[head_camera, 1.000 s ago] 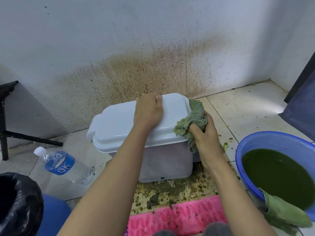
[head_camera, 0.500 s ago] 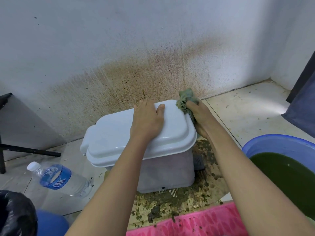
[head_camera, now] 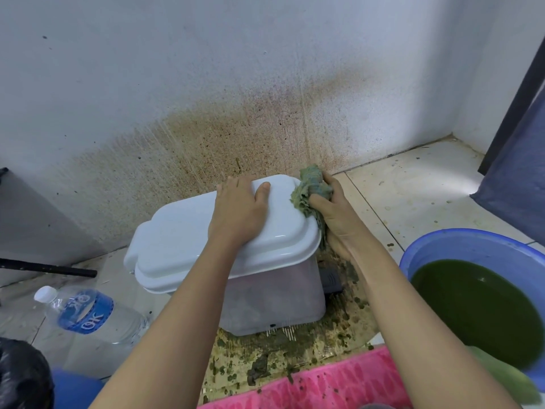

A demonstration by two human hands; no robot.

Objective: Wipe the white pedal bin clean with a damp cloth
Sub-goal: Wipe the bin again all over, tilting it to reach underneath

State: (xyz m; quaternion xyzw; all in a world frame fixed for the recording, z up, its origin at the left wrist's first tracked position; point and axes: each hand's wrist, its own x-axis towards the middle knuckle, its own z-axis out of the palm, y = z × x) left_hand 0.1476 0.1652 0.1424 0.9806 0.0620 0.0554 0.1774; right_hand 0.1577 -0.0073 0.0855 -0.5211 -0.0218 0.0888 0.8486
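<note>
White pedal bin (head_camera: 182, 246) wipes best with the flat left hand (head_camera: 239, 212) pinning it down while the right hand (head_camera: 336, 219), gripping the bunched cloth (head_camera: 309, 187), drags firmly along its rim.

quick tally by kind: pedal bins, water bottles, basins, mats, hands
white plastic pedal bin: 1
clear plastic water bottle with blue label: 1
blue plastic basin of green water: 1
pink textured mat: 1
left hand and right hand: 2
total: 6

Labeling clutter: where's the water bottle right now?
Head view, lower left: the water bottle lies on its side on the floor, left of the white pedal bin.
</note>
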